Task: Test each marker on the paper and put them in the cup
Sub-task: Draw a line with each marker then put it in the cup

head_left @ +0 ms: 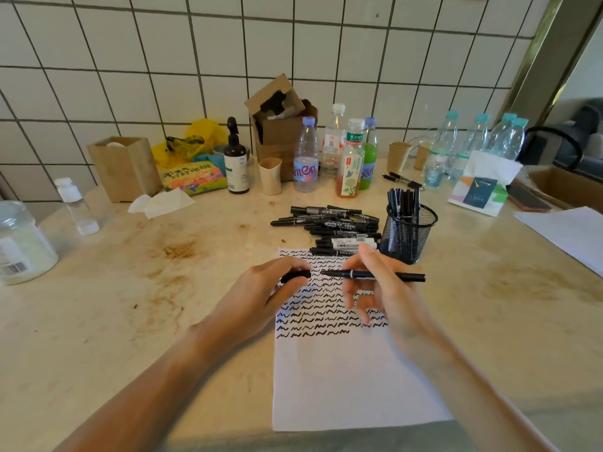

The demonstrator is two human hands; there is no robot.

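The marker (375,275) is held level over the far half of the paper (342,380), pinched in the right hand (385,288); the left hand (261,288) grips its cap (295,275) just to the left, tip bare. Many squiggle rows cover the paper. Several markers stand in the mesh cup (408,236) at right; a sizeable pile (332,226) beyond the paper looks untested, so the job seems roughly midway.

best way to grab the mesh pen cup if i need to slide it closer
Grip the mesh pen cup round its lower wall, coming from its right side. Markers stick up out of its open top, so a grab from above is blocked, and the marker pile crowds its left. The round, upright wall probably suits a wrap of the right hand.
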